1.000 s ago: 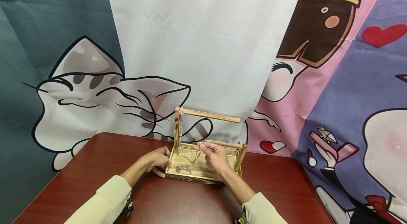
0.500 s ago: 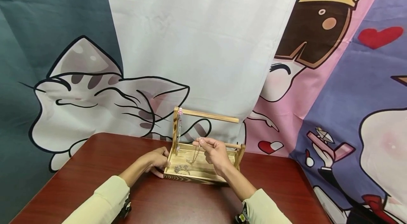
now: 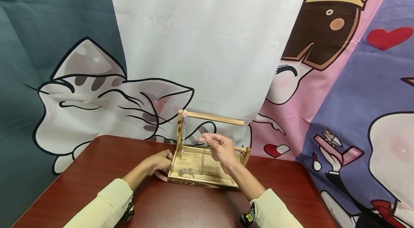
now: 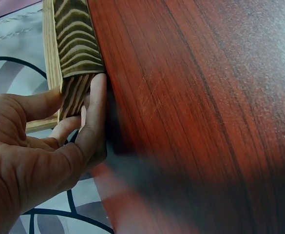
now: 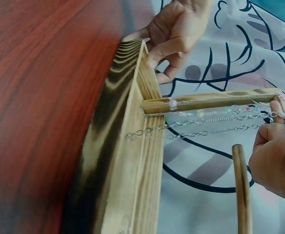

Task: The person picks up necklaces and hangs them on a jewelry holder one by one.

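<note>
A wooden jewelry stand (image 3: 207,183) with a tray base and an upper bar (image 3: 215,117) stands on the table. My left hand (image 3: 160,163) grips the left end of its tray; in the left wrist view, thumb and fingers lie about the end wall (image 4: 76,95). Above the tray, my right hand (image 3: 224,150) pinches the upper end of a silver chain (image 3: 203,161). The chain hangs down in two strands (image 5: 149,130) in the right wrist view. A beaded strand with a pink top (image 3: 184,131) hangs at the bar's left end. Another chain (image 3: 185,172) lies heaped in the tray's front left.
The stand sits on a red-brown wooden table (image 3: 174,206) close to its back edge. Right behind hangs a printed cartoon cloth (image 3: 207,59). A lower rod (image 3: 240,149) runs along the back of the stand, partly hidden by my right hand.
My right hand has risen slightly and moved a little to the right. The chain, earlier slanting toward the tray floor, now hangs straight down. My left hand has stayed on the tray's end.
</note>
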Available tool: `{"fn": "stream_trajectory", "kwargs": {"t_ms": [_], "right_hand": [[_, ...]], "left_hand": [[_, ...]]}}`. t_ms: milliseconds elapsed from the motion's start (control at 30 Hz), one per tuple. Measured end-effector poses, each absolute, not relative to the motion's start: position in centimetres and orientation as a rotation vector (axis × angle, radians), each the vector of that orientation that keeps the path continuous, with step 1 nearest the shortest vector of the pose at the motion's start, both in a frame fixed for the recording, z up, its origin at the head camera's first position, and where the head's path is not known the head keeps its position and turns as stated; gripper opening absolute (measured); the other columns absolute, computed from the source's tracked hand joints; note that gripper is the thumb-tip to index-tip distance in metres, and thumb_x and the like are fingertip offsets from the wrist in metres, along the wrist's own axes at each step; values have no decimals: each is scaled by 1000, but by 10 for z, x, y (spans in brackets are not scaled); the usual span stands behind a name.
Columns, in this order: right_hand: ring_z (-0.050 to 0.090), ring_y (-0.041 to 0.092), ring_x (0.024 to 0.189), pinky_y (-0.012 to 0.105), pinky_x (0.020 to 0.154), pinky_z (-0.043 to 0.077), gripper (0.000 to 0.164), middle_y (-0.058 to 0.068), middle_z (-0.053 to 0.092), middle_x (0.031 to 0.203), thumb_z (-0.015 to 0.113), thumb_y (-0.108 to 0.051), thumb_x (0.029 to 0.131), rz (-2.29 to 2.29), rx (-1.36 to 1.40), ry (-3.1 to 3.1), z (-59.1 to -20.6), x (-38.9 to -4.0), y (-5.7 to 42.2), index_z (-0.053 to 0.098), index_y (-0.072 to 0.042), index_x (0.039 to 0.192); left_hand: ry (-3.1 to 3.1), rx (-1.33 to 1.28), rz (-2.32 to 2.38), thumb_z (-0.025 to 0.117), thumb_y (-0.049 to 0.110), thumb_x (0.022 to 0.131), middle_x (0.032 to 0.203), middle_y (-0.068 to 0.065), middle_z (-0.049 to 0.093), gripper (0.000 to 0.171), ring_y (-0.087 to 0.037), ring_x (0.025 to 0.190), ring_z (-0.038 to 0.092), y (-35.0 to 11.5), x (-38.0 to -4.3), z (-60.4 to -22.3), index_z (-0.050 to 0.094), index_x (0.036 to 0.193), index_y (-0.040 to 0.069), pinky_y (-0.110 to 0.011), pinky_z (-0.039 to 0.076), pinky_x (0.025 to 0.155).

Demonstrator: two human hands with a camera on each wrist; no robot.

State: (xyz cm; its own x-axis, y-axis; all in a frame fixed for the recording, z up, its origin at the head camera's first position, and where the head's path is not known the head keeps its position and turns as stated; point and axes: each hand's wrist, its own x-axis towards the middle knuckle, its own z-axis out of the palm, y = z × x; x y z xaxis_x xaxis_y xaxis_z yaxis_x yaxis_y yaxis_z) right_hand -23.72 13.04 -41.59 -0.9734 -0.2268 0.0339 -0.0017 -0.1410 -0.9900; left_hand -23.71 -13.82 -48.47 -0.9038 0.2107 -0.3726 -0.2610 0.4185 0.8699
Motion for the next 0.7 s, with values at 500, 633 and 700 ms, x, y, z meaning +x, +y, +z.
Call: {"fn": "stream_trajectory", "kwargs": {"t_ms": [500, 633, 700], "right_hand": [[28, 0, 43, 15, 41, 24, 30, -4, 89, 107, 67, -11, 113, -2299, -300, 1968, -392, -244, 132, 73, 3, 138], [27, 0, 43, 15, 42, 24, 30, -5, 89, 107, 68, -12, 113, -2301, -301, 1975, -387, -245, 133, 73, 2, 139], [27, 0, 43, 15, 41, 23, 30, -6, 89, 106, 68, -12, 113, -2301, -307, 1978, -385, -245, 134, 73, 2, 139]], "left_hand": [[2260, -41, 1492, 63, -8, 95, 97, -19, 67, 34, -26, 82, 68, -139, -238, -486, 51, 125, -1, -38, 73, 63], [2254, -41, 1499, 62, -8, 95, 97, -19, 68, 33, -26, 82, 70, -139, -238, -486, 51, 124, -1, -38, 73, 63], [2253, -38, 1499, 63, -8, 95, 99, -19, 69, 32, -26, 82, 71, -139, -238, -487, 50, 125, -1, -38, 73, 63]]}}
